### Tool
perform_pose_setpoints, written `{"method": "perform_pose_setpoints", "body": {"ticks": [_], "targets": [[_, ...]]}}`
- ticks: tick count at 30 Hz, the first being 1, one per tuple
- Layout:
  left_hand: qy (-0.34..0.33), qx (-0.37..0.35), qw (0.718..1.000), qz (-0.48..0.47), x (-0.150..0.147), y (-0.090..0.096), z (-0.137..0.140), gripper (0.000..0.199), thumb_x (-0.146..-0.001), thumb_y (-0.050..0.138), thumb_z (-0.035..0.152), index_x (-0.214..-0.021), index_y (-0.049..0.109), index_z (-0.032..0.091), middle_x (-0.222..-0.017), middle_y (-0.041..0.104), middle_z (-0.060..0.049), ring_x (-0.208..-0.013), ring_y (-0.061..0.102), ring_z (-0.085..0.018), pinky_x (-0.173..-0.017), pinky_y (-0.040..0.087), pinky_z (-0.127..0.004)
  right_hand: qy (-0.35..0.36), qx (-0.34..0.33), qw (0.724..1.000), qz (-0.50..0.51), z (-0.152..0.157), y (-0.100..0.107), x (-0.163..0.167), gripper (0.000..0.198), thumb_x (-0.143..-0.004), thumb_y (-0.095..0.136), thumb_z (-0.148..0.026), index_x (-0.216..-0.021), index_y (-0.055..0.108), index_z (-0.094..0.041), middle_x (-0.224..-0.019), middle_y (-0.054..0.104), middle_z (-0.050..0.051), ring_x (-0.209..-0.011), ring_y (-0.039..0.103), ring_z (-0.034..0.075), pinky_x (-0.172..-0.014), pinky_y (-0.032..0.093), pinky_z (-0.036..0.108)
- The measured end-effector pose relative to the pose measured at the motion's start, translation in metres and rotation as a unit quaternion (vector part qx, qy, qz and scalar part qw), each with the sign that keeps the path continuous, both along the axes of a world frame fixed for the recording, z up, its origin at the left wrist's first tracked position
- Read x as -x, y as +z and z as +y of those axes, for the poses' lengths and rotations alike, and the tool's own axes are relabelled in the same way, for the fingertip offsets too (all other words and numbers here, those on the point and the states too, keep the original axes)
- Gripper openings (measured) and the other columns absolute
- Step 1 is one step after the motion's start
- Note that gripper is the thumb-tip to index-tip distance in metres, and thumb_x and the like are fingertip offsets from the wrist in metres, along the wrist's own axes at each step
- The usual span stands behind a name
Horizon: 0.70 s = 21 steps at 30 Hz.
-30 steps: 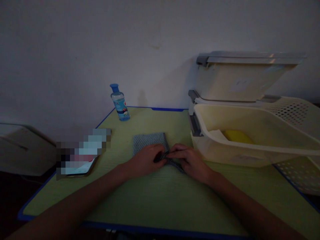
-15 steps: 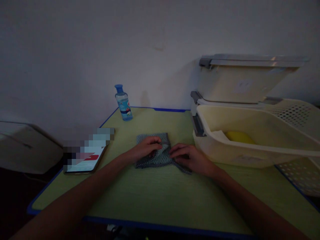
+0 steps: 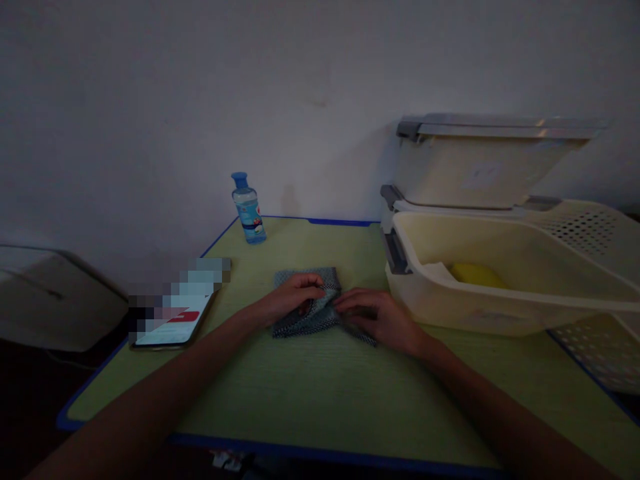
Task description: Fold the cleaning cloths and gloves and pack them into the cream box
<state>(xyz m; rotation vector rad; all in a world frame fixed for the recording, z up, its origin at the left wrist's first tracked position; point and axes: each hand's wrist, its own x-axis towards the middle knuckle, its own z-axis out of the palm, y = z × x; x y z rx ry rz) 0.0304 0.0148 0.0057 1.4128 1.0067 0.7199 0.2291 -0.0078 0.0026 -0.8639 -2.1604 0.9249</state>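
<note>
A grey-blue patterned cloth point(image 3: 305, 327) lies on the table in front of me, partly folded and bunched near its middle. My left hand point(image 3: 295, 293) is closed on the bunched part, thumb and fingers pinching the fabric. From the right side, my right hand point(image 3: 377, 317) pinches the cloth's right edge, and a dark checked strip of the cloth trails below its fingers. The fingertips of both hands are a short way apart, and part of the cloth is hidden under them.
A blue-capped bottle point(image 3: 249, 210) stands at the back left. A phone point(image 3: 187, 323) with a lit screen leans at the left. To the right, an open cream bin point(image 3: 465, 310) holds a yellow object point(image 3: 477, 274) and something white. Its lid point(image 3: 480, 167) is raised. The table point(image 3: 300, 400) has a blue edge.
My right hand has moved slightly left toward my left hand, drawing the cloth's right strip inward. The cloth's front part looks more bunched. The left hand has hardly moved.
</note>
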Motion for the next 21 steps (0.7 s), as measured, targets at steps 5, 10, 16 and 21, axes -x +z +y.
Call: {"method": "perform_pose_setpoints", "body": {"ticks": [5, 10, 16, 21], "targets": [[0.005, 0.011, 1.0, -0.006, 0.001, -0.001, 0.001, 0.017, -0.06, 0.056, 0.031, -0.065, 0.048, 0.016, -0.045, 0.038, 0.01, -0.036, 0.033, -0.004, -0.035, 0.021, -0.017, -0.011, -0.032, 0.999, 0.007, 0.003, -0.005, 0.002, 0.018, -0.069, 0.059, -0.003, -0.08, 0.064, -0.016, -0.091, 0.065, 0.004, -0.081, 0.062, 0.013, -0.072, 0.049, 0.026], [0.001, 0.004, 1.0, -0.006, 0.0, 0.001, 0.0, 0.015, -0.061, 0.056, 0.029, -0.064, 0.049, 0.016, -0.046, 0.039, 0.01, -0.037, 0.034, -0.004, -0.036, 0.022, -0.017, 0.03, -0.051, 0.998, -0.023, -0.001, -0.001, 0.003, 0.006, -0.079, 0.057, -0.02, -0.079, 0.062, -0.017, -0.088, 0.064, 0.005, -0.08, 0.06, 0.014, -0.074, 0.048, 0.028], [0.003, 0.006, 1.0, -0.011, 0.0, 0.002, 0.0, 0.012, -0.062, 0.055, 0.026, -0.063, 0.048, 0.016, -0.045, 0.038, 0.01, -0.036, 0.034, -0.004, -0.036, 0.021, -0.017, -0.016, -0.158, 0.964, -0.212, -0.01, 0.007, 0.002, 0.016, -0.068, 0.057, -0.008, -0.081, 0.057, -0.017, -0.092, 0.06, 0.006, -0.084, 0.057, 0.018, -0.074, 0.044, 0.031], [0.004, 0.017, 0.999, -0.036, 0.002, -0.001, 0.002, 0.013, -0.061, 0.057, 0.026, -0.063, 0.049, 0.016, -0.045, 0.038, 0.01, -0.035, 0.034, -0.003, -0.036, 0.021, -0.017, -0.031, -0.18, 0.954, -0.236, -0.013, 0.011, 0.001, 0.015, -0.069, 0.049, -0.006, -0.077, 0.055, -0.018, -0.083, 0.061, 0.003, -0.072, 0.057, 0.015, -0.065, 0.043, 0.027]]}}
